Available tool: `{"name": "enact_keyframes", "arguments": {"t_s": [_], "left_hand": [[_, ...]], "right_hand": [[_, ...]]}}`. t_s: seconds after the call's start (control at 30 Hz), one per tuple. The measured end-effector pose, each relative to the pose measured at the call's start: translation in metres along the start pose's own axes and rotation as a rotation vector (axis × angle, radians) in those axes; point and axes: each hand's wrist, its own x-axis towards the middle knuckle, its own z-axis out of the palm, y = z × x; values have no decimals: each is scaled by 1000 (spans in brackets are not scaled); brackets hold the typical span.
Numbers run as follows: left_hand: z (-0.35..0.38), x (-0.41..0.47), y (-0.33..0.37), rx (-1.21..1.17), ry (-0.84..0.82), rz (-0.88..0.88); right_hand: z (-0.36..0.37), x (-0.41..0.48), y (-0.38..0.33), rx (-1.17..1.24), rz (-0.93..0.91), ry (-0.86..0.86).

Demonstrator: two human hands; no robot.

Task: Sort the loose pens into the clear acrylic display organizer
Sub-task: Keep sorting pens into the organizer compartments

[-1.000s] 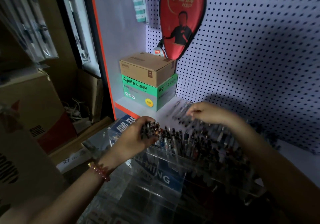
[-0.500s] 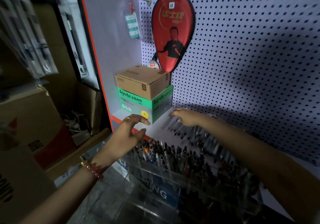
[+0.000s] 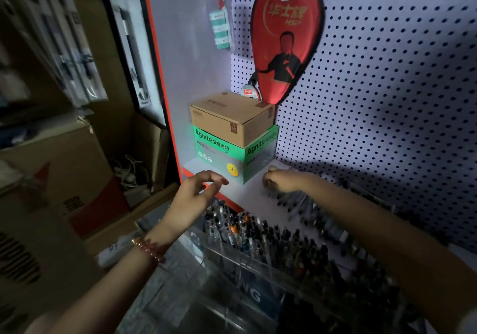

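Dotted pegboard (image 3: 387,75) behind clear acrylic organizer (image 3: 227,277) of pens (image 3: 260,235); left grip (image 3: 196,194) spread, right grip (image 3: 281,181) curled, hold unclear.

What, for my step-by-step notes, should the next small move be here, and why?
Probably the right hand should close on a few loose pens on the white shelf and lift them toward the acrylic organizer. It sits curled at the pile's end, but whether it grips anything is unclear; the left hand hovers open and empty above the organizer's standing pens.
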Motion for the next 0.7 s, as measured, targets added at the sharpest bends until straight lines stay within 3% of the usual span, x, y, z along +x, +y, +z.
{"name": "enact_keyframes", "arguments": {"t_s": [0.1, 0.3, 0.53, 0.7], "left_hand": [[-6, 2, -2, -45, 4, 10], [-16, 2, -6, -100, 19, 29], [-12, 3, -13, -74, 0, 37], [-10, 3, -15, -69, -8, 22]], "right_hand": [[3, 1, 6, -16, -54, -33], [0, -6, 15, -43, -166, 205], [-7, -11, -2, 12, -134, -61], [-7, -14, -7, 128, -68, 42]]}}
